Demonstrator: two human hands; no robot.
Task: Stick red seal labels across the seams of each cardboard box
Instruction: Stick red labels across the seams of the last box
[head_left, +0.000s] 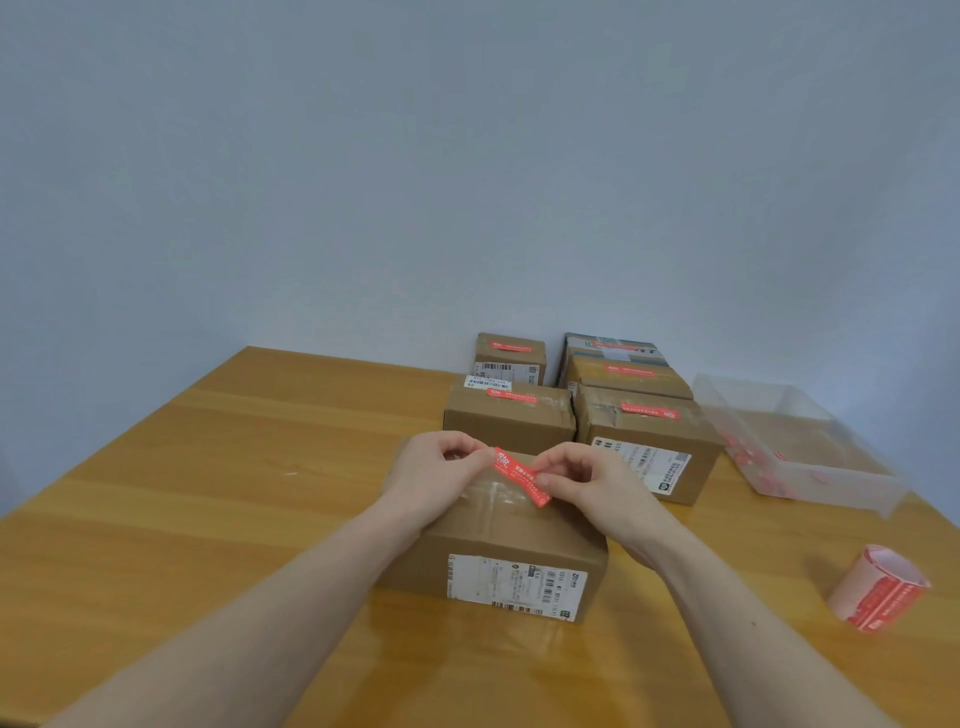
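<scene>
A cardboard box with a white shipping label on its front stands near me on the wooden table. Above its taped top seam I hold a red seal label tilted, one end pinched in my left hand and the other in my right hand. Whether the label touches the box top I cannot tell. Several more boxes stand behind, each with a red label on top, among them one just behind and one to its right.
A roll of red seal labels lies on the table at the right. A clear plastic tray with red scraps sits at the far right. The blue-grey wall rises behind the boxes. The table's left half shows bare wood.
</scene>
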